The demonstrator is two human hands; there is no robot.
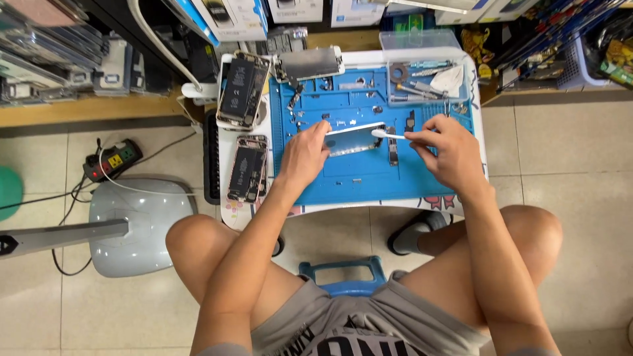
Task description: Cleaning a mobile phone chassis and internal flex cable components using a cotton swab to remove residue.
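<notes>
Left hand (304, 153) grips a partly hidden phone panel (353, 140); right hand (448, 150) pinches a white brush (388, 134).

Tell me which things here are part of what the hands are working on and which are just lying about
In use:
- left hand steadying the phone panel
- right hand holding the white brush at the panel
- blue mat under them

Lying about:
- two opened phones left of the mat
- clear tool tray
- power strip on the floor
</notes>
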